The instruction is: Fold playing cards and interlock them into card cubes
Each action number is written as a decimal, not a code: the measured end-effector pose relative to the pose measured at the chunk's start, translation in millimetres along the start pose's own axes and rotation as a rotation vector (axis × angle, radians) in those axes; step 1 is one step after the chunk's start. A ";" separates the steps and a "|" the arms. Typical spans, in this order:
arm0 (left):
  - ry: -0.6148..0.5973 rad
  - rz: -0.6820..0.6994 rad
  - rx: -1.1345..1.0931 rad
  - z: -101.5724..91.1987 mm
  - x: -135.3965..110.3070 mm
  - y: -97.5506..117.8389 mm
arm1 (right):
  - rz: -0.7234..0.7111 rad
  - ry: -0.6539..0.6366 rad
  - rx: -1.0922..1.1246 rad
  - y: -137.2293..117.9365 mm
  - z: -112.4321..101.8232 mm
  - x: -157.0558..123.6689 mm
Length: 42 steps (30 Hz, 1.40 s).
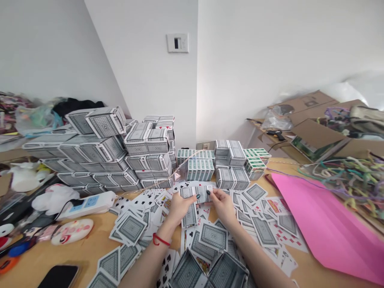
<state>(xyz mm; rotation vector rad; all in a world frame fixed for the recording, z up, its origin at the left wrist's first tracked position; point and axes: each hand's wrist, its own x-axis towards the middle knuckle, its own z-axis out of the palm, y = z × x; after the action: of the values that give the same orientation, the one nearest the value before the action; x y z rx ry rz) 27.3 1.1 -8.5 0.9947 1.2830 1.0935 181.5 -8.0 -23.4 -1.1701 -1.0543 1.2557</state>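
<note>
Between my two hands are grey-backed playing cards [188, 218] that look folded and joined together. My left hand [181, 206] is closed on their left side, its dark-nailed thumb pressing on top. With pinched fingers my right hand [222, 203] grips the right end of the same cards, near a white card edge. How the cards join is partly hidden by my fingers. Loose playing cards [131, 227], some face up and some face down, lie on the table around my wrists. Close to my body stands an open box shape made of cards [207, 274].
Tall stacks of card-built blocks [105, 150] rise at back left, with smaller blocks [232, 176] and green-and-white card packs [200, 169] behind my hands. A power strip [87, 205] and phone [59, 277] lie left; pink paper [327, 228], a glue gun [276, 135] and a cardboard box [319, 138] are right.
</note>
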 end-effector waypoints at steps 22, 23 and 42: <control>-0.096 -0.182 -0.313 9.9 -11.9 14.9 | 0.209 -0.210 0.638 -14.2 16.9 -10.7; -0.091 -0.182 -0.312 11.3 -13.0 15.3 | 0.222 -0.217 0.681 -15.8 18.6 -11.9; -0.109 -0.112 -0.207 13.7 -14.9 8.4 | 0.197 -0.024 0.476 -17.3 26.5 -19.2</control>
<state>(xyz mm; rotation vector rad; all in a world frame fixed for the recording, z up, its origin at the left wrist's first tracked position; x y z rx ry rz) 40.8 -11.2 3.6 0.8068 1.0997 1.0478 156.4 -25.0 -2.0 -0.9039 -0.6145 1.5727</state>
